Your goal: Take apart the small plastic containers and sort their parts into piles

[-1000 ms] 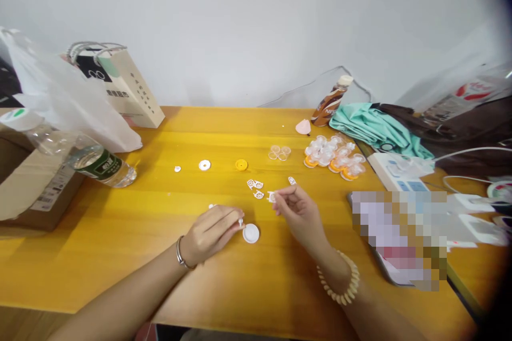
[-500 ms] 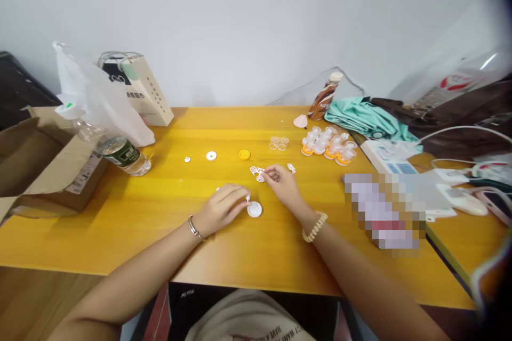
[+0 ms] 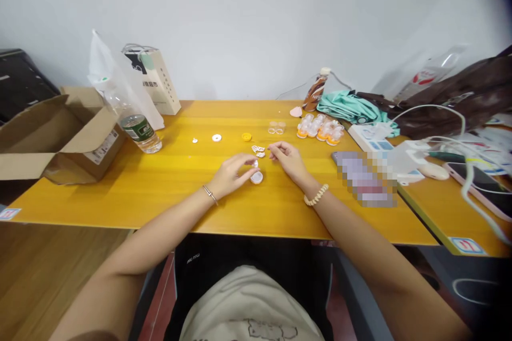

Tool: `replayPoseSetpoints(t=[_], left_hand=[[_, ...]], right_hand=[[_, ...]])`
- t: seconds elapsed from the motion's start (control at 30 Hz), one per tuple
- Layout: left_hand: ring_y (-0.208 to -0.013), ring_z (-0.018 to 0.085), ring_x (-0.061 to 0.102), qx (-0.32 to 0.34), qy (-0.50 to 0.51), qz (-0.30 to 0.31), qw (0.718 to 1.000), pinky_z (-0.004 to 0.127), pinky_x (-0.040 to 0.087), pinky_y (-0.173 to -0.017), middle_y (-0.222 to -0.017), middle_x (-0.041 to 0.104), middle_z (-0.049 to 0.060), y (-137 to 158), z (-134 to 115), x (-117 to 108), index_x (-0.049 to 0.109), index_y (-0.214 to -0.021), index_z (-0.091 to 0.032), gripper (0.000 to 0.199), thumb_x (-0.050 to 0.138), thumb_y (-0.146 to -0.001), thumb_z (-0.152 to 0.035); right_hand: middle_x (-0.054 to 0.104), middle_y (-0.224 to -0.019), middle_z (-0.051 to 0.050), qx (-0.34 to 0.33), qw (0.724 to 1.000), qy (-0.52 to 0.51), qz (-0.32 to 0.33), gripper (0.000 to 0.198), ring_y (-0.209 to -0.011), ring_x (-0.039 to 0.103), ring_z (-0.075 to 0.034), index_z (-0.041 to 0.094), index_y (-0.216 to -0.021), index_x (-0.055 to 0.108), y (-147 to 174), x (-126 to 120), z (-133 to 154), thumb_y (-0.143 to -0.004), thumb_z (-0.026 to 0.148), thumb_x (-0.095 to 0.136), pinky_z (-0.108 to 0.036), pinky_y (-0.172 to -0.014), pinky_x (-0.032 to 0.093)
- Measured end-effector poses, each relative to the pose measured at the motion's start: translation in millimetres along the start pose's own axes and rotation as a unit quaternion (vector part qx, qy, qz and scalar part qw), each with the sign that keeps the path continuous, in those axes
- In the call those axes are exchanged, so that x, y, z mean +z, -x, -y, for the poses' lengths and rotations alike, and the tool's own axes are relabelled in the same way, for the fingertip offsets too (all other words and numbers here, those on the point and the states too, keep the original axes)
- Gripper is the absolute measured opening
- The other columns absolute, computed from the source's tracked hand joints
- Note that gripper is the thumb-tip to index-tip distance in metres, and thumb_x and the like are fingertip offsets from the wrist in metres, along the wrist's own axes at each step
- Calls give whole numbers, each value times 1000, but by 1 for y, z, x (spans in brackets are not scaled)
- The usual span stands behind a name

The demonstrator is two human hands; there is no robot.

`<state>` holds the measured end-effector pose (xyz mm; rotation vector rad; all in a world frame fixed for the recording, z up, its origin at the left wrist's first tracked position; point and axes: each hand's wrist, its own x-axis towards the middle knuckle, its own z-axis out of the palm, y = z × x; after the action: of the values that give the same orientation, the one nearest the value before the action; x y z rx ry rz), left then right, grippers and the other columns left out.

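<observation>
My left hand [image 3: 234,176] is closed in a pinch around a small white piece [image 3: 255,163] at its fingertips. Right beside its thumb, a shallow white round cap [image 3: 256,177] lies on the table. My right hand [image 3: 290,162] has its thumb and fingers drawn together; what they hold, if anything, is too small to make out. Just left of those fingertips lie white perforated leaf-shaped pieces [image 3: 258,149]. Farther back are a yellow disc [image 3: 246,137], a white ring-shaped disc [image 3: 216,138] and a tiny white part [image 3: 194,140].
Clear small cups [image 3: 276,128] and orange-based capsules [image 3: 320,129] stand behind my right hand. A water bottle [image 3: 140,130] leans by an open cardboard box [image 3: 86,141] at left. A blurred phone-like object [image 3: 364,178], a brown drink bottle [image 3: 316,90] and cables are at right.
The view has tilted downward. My right fingertips have come off the perforated pieces and now sit to their right. My left hand keeps the small white piece near the cap.
</observation>
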<state>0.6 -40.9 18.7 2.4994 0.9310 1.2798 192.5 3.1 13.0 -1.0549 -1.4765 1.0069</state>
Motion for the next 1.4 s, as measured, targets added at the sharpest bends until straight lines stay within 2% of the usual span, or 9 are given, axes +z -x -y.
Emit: replayPoseSetpoints(t=[0.2,0.37,0.43,0.5,0.57,0.7,0.93,1.17,1.4], left_hand=[[-82,13,58,13,-35,-8,999,27,48,-78,-87,62,5,0,7,5,57,-103,-15,23,51,-84,-28],[-80,13,59,43,-57,-2,997,27,49,-76,-89,63,6,0,13,8,56,-107,-16,26,51,-84,-28],[-83,14,58,39,-58,-6,998,28,49,-78,-91,62,6,-1,12,8,54,-110,-17,30,53,-83,-30],[-85,14,58,27,-56,-10,998,29,49,-79,-91,62,6,-1,10,6,54,-109,-16,31,54,-82,-32],[-84,14,58,13,-54,-10,998,30,49,-78,-88,62,6,-2,8,4,55,-107,-15,29,53,-83,-32],[-84,15,58,-4,-50,-11,999,32,48,-79,-89,61,7,-3,11,-1,57,-104,-15,24,49,-85,-28],[-84,16,58,-24,-34,26,999,32,48,-80,-90,61,7,-7,27,-14,59,-101,-15,24,45,-87,-29],[-95,19,55,-42,-1,196,980,34,43,-86,-103,59,7,-5,19,-9,55,-109,-21,40,58,-76,-44],[-91,18,56,-38,23,225,973,30,44,-81,-96,60,5,-6,15,-2,58,-102,-20,32,58,-77,-40]], right_hand=[[60,-69,1,-46,986,-1,158,24,-64,54,-11,17,-75,58,15,5,13,-76,41,56,-25,-65,43],[63,-75,-1,-46,978,30,199,26,-70,57,-12,16,-76,59,18,11,11,-74,42,58,-27,-69,46],[64,-77,-2,-35,982,48,179,28,-71,58,-13,16,-78,60,13,5,13,-75,43,56,-28,-69,46],[63,-73,-2,-18,989,89,113,28,-69,57,-13,16,-78,60,4,-11,13,-75,44,54,-27,-68,46],[61,-72,-1,-3,992,128,11,29,-68,57,-12,17,-78,57,-6,-33,11,-78,45,48,-26,-66,45],[52,-57,1,37,975,208,-69,27,-52,46,-11,19,-65,47,-19,-79,-7,-78,43,47,-26,-54,39],[52,-52,1,78,950,301,-22,26,-53,44,-13,17,-58,53,-25,-103,-34,-69,40,56,-26,-51,32],[55,-55,1,92,940,328,28,31,-53,45,-12,17,-57,57,-39,-106,-36,-64,47,60,-25,-51,33],[46,-52,2,84,934,345,-25,40,-51,40,-11,17,-58,49,-35,-100,-26,-67,56,56,-25,-48,30]])
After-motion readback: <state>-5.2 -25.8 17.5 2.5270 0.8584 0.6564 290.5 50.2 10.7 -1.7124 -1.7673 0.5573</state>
